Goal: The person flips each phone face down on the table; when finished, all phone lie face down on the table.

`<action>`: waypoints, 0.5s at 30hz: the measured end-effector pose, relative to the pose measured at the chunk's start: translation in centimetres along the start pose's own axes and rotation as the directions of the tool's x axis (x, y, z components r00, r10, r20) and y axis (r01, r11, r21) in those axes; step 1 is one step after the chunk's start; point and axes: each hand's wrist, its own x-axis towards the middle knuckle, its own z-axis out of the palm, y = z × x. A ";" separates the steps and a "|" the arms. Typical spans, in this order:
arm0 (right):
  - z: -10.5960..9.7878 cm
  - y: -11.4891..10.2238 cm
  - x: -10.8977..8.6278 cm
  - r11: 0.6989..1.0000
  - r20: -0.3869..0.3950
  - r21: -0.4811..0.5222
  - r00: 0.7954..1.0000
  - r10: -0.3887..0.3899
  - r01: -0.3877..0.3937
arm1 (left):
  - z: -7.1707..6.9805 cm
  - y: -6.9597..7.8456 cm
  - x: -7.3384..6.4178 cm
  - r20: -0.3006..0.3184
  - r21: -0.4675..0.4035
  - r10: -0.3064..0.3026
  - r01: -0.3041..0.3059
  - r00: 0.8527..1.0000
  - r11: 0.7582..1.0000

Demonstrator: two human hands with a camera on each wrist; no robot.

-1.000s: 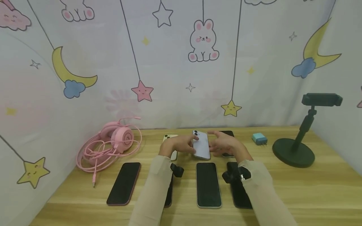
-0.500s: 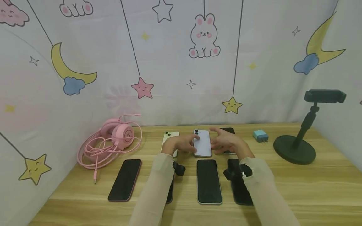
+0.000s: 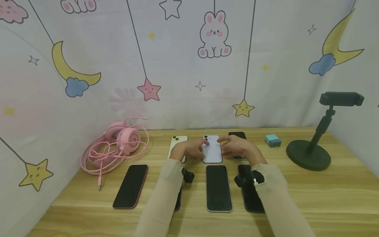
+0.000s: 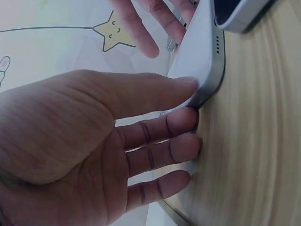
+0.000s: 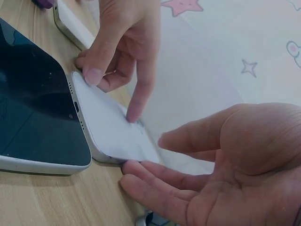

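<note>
A pale lavender smartphone [image 3: 212, 154] lies face down at the back middle of the table, cameras at its far left corner. My left hand [image 3: 193, 148] holds its left edge; the thumb is at the near corner and the index finger reaches onto the back. My right hand [image 3: 238, 147] is at the phone's right side. In the right wrist view its lower fingers [image 5: 155, 195] touch or nearly touch the edge, loosely extended, and the thumb hovers apart. Left of it lies a cream smartphone [image 3: 174, 144]; a dark-screened smartphone [image 3: 240, 135] is partly hidden behind my right hand.
Several dark-screened phones form a front row, including a pink-edged phone [image 3: 130, 186] and a silver-edged phone [image 3: 219, 188]. Pink headphones [image 3: 128, 141] with coiled cable lie at left. A blue charger plug [image 3: 272, 140] and a dark green stand [image 3: 308, 155] are on the right.
The lavender phone, slightly tilted a second ago, now lies flat. My right index finger has come down toward the phone's upper right edge. The whole view has shifted slightly.
</note>
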 end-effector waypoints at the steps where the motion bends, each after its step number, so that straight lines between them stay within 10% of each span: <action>1: 0.0 0.0 0.0 1.000 0.003 0.000 1.000 -0.003 0.003 | 0.0 0.0 0.1 -0.001 0.009 0.001 -0.001 1.000 1.000; 15: -0.9 0.4 -0.4 0.999 0.027 -0.009 0.999 -0.032 0.033 | -0.1 1.0 -0.1 0.014 0.065 -0.025 0.024 1.000 0.998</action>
